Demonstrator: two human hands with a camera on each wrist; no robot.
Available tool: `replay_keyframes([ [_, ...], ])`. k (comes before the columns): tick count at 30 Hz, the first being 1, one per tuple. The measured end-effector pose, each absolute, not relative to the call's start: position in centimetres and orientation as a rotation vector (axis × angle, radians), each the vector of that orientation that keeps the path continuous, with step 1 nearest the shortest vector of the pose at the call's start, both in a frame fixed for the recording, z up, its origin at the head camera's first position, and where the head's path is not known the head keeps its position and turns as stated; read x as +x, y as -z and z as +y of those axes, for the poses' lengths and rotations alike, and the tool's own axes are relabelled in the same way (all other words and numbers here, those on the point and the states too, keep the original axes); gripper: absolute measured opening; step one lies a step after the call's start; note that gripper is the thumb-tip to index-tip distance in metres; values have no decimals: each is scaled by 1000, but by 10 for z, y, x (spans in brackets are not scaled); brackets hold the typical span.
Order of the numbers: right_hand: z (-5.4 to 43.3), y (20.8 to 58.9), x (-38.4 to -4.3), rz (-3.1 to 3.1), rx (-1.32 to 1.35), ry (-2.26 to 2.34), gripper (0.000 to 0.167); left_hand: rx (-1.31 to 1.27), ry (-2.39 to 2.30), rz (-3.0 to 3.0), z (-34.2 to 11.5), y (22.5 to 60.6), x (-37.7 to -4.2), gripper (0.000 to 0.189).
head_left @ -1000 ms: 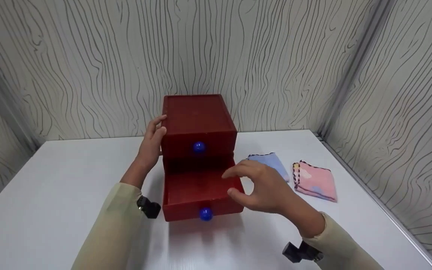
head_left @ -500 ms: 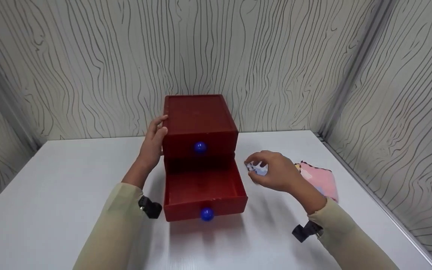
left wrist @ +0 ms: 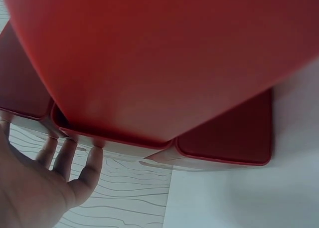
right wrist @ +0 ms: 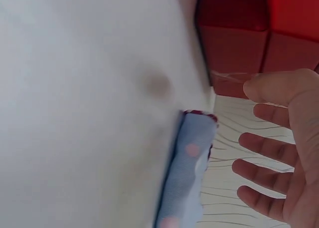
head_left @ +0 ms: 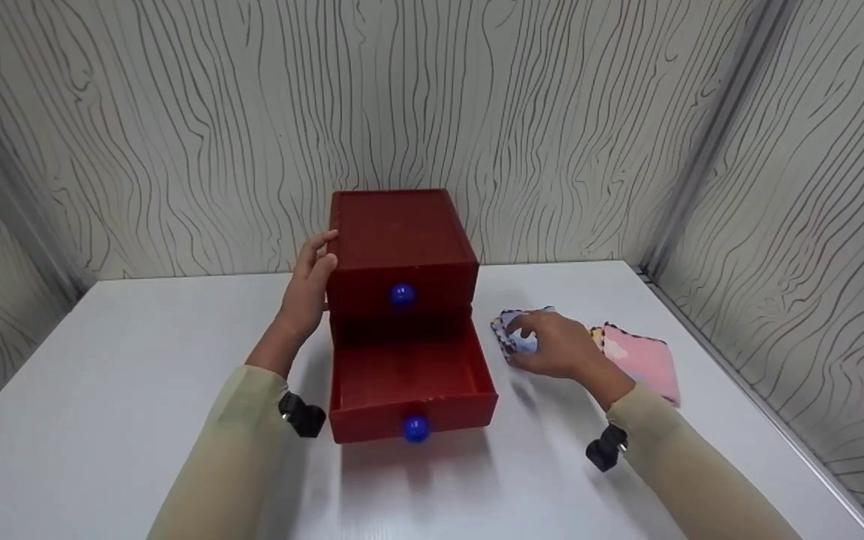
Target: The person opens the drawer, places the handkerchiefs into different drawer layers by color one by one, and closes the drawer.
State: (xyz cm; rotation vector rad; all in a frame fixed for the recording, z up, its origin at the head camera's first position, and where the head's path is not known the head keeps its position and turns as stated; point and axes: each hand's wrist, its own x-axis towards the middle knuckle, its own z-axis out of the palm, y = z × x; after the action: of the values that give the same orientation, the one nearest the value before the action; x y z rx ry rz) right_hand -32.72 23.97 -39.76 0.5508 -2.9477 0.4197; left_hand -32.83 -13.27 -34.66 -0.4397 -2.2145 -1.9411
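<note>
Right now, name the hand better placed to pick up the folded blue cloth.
The right hand, most likely: it hovers by the blue cloth and holds nothing. The left hand touches the left side of the red drawer unit, which stands between it and the cloth.

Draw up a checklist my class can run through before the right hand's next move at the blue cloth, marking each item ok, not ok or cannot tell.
1. Drawer pulled out: ok. The open drawer juts from the front of the red cabinet.
2. Room inside: ok. Nothing lies on the drawer's visible floor.
3. Cabinet steadied: ok. The left hand touches its left side.
4. Blue cloth gripped: not ok. The right hand is above it, and the right wrist view shows them apart.
5. Pink cloth clear of the blue one: cannot tell. The right hand hides the space between them.
</note>
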Motion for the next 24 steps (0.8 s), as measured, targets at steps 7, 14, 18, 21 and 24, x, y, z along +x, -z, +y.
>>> replay_keyframes([
  [7,241,407,-338,-2976,527,-390,35,-436,1951,-2210,-133,346,-330,47],
  [14,242,414,-347,-3038,496,-419,36,-437,1961,-2198,-133,346,-330,46],
  [18,243,420,-350,-3069,481,-441,31,-446,1957,-2194,-133,347,-329,47],
  [21,243,422,-352,-3069,492,-454,27,-443,1956,-2187,-132,348,-329,47],
  [24,243,423,-353,-3055,508,-479,23,-442,1946,-2189,-132,348,-329,48],
])
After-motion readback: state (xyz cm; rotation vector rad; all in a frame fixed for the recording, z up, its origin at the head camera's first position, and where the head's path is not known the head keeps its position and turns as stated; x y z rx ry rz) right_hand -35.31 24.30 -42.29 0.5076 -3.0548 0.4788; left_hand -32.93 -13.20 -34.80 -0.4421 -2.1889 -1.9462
